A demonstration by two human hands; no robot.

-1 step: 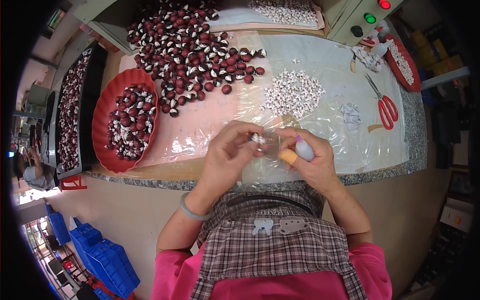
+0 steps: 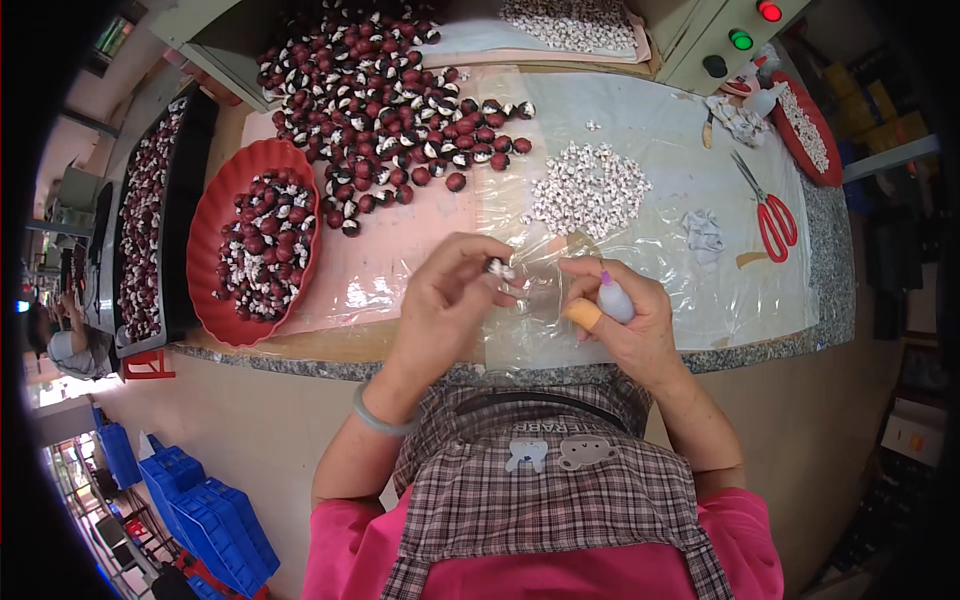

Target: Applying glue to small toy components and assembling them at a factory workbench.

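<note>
Between the fingertips of my left hand (image 2: pixel 440 300) is a small black-and-white piece (image 2: pixel 501 269); the fingers partly hide it. My right hand (image 2: pixel 645 325) is closed around a small squeeze bottle (image 2: pixel 615 301) with a purple tip pointing up and away. Orange tape (image 2: pixel 582 314) wraps my right thumb. The two hands are apart above the table's near edge. Just beyond them lies a pile of small white pieces (image 2: pixel 590 190) with dark specks. Farther left spreads a heap of dark red, black and white round pieces (image 2: pixel 400 130).
A red scalloped basin (image 2: pixel 205 270) holds more red and white pieces, beside a long black tray (image 2: pixel 180 230). Red-handled scissors (image 2: pixel 773 228) and a crumpled tissue (image 2: pixel 703 230) lie on the right. Behind stands a metal box (image 2: pixel 690 60) with lit buttons. Blue crates (image 2: pixel 215 520) are on the floor.
My left hand has shifted slightly left with the small piece, and my right hand slightly right with the bottle. The gap between them is wider.
</note>
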